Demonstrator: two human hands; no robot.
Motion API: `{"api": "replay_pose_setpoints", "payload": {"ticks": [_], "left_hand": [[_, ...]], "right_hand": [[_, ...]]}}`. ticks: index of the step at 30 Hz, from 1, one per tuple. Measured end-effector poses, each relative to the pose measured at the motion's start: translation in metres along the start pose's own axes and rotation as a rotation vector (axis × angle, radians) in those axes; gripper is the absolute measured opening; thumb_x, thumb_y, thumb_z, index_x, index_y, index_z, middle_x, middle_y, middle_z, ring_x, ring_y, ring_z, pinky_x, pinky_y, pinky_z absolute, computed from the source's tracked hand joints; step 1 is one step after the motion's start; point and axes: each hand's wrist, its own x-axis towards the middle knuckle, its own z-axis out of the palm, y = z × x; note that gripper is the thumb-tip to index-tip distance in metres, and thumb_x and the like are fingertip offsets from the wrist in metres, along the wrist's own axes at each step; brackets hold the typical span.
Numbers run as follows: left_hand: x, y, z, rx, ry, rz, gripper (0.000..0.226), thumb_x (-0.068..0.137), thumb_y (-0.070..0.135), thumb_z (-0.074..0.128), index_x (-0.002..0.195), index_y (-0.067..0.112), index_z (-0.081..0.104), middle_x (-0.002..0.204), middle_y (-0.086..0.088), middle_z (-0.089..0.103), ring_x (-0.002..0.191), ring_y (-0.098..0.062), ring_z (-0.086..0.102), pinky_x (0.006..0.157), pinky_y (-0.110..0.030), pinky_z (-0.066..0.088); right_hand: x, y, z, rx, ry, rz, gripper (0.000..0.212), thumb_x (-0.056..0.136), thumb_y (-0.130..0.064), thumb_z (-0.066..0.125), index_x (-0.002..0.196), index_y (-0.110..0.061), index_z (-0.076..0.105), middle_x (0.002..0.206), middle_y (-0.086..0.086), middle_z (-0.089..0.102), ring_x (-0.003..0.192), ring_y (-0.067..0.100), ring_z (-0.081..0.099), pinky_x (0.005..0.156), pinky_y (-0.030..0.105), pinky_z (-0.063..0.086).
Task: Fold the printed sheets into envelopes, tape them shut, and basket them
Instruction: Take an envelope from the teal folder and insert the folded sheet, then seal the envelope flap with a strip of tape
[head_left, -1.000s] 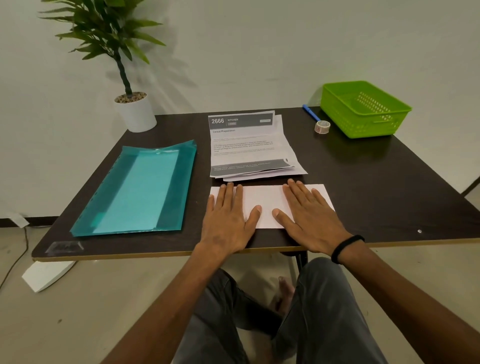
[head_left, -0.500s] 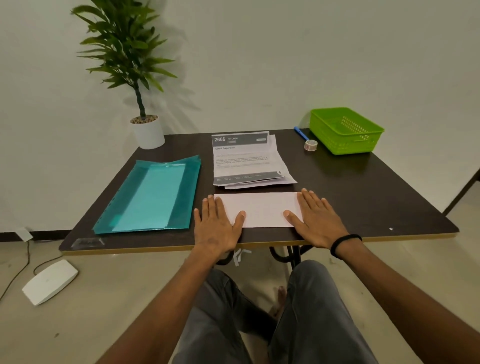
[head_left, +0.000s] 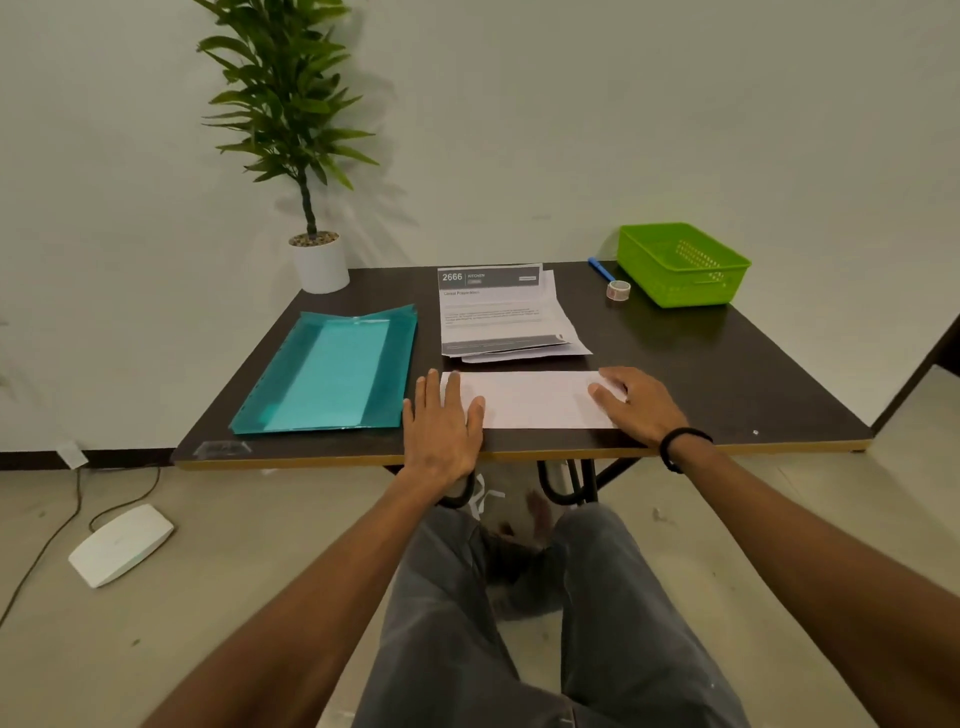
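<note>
Two hands lay flat on a folded white sheet (head_left: 535, 400) near the front edge of the tabletop (head_left: 701, 374). Left hand (head_left: 441, 426) pressed palm-down over the sheet's left end, fingers extended and slightly spread, gripping nothing. Right hand (head_left: 636, 402) pressed on the sheet's right end, fingers flat and close together, thumb out toward the middle; black band (head_left: 683, 441) on that wrist. Stack of printed sheets (head_left: 498, 317) sat just behind the folded one, header reading "2666 KITCHEN". Teal plastic folder (head_left: 327, 371) lay toward the left edge, near the left hand but apart from it. Green basket (head_left: 680, 265) stood at the back right corner, tape roll (head_left: 618, 290) and blue pen (head_left: 600, 267) just beside it. Potted plant (head_left: 314, 260) occupied the back left corner.
</note>
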Motion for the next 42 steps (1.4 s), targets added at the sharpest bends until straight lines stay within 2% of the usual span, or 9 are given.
{"api": "replay_pose_setpoints", "payload": {"ticks": [6,13,21,24,27,30,34,37,42], "left_hand": [[0.063,0.012,0.000,-0.001,0.272,0.172,0.038,0.101,0.043,0.061,0.138,0.034,0.058,0.155,-0.001,0.045,0.148,-0.025,0.032,0.126,-0.058,0.003],[0.125,0.016,0.005,0.150,0.149,0.296,0.023,0.094,0.040,0.072,0.116,0.033,0.074,0.132,0.009,0.067,0.134,-0.019,0.046,0.124,-0.057,0.002],[0.169,0.013,-0.001,0.190,0.122,0.265,0.019,0.098,0.027,0.068,0.114,0.033,0.077,0.123,0.009,0.072,0.128,-0.021,0.048,0.126,-0.055,0.008],[0.186,0.019,-0.001,0.194,0.070,0.222,0.023,0.097,0.042,0.068,0.117,0.033,0.074,0.129,0.005,0.069,0.133,-0.021,0.046,0.126,-0.057,0.010],[0.199,0.025,0.004,0.227,0.030,0.230,0.061,0.085,0.082,0.054,0.116,0.034,0.074,0.130,0.004,0.068,0.132,-0.020,0.049,0.124,-0.057,0.013],[0.201,0.025,0.018,0.152,0.068,0.239,0.076,0.082,0.092,0.038,0.110,0.033,0.076,0.124,0.008,0.071,0.126,-0.017,0.054,0.123,-0.056,0.017],[0.203,0.031,0.034,-0.030,0.191,0.189,0.068,0.099,0.072,0.028,0.106,0.028,0.079,0.114,0.005,0.076,0.117,-0.017,0.060,0.121,-0.053,0.026],[0.205,0.043,0.040,-0.138,0.284,0.141,0.064,0.102,0.064,0.032,0.104,0.022,0.080,0.108,0.000,0.078,0.107,-0.019,0.065,0.112,-0.050,0.039],[0.212,0.065,0.052,-0.346,0.331,0.118,0.044,0.103,0.055,0.048,0.110,0.022,0.077,0.116,0.000,0.075,0.107,-0.018,0.063,0.100,-0.045,0.051]], "right_hand": [[0.053,-0.003,-0.012,-0.030,0.126,-0.035,0.054,0.090,-0.033,0.079,0.140,-0.022,0.060,0.135,0.006,0.065,0.125,0.025,0.060,0.108,0.042,0.050],[0.110,-0.017,0.001,-0.319,0.030,-0.289,0.036,0.094,-0.027,0.075,0.129,-0.020,0.070,0.128,0.003,0.060,0.113,0.020,0.058,0.095,0.032,0.052],[0.155,-0.015,0.013,-0.345,-0.012,-0.315,0.021,0.097,-0.031,0.070,0.115,-0.020,0.077,0.122,0.002,0.064,0.111,0.021,0.060,0.086,0.026,0.050],[0.169,-0.011,0.012,-0.217,-0.001,-0.227,0.041,0.089,-0.059,0.070,0.101,-0.021,0.078,0.106,-0.004,0.065,0.095,0.015,0.062,0.075,0.026,0.051],[0.185,0.000,0.011,-0.001,0.152,-0.099,0.053,0.095,-0.061,0.060,0.090,-0.012,0.076,0.094,0.005,0.069,0.082,0.020,0.063,0.073,0.035,0.054],[0.210,0.020,0.009,0.058,0.330,0.043,0.034,0.098,-0.038,0.068,0.117,-0.010,0.071,0.112,0.013,0.069,0.085,0.019,0.062,0.082,0.031,0.050],[0.244,0.036,0.007,0.095,0.380,0.221,0.075,0.090,-0.029,0.079,0.153,-0.017,0.040,0.147,0.016,0.042,0.125,0.035,0.055,0.105,0.039,0.045],[0.268,0.039,0.006,0.068,0.429,0.283,0.089,0.086,-0.034,0.083,0.156,-0.020,0.031,0.152,0.017,0.038,0.132,0.041,0.052,0.107,0.047,0.045],[0.294,0.048,0.008,0.113,0.515,0.365,0.077,0.089,-0.033,0.078,0.152,-0.020,0.036,0.136,0.015,0.062,0.126,0.039,0.059,0.099,0.048,0.049]]}}
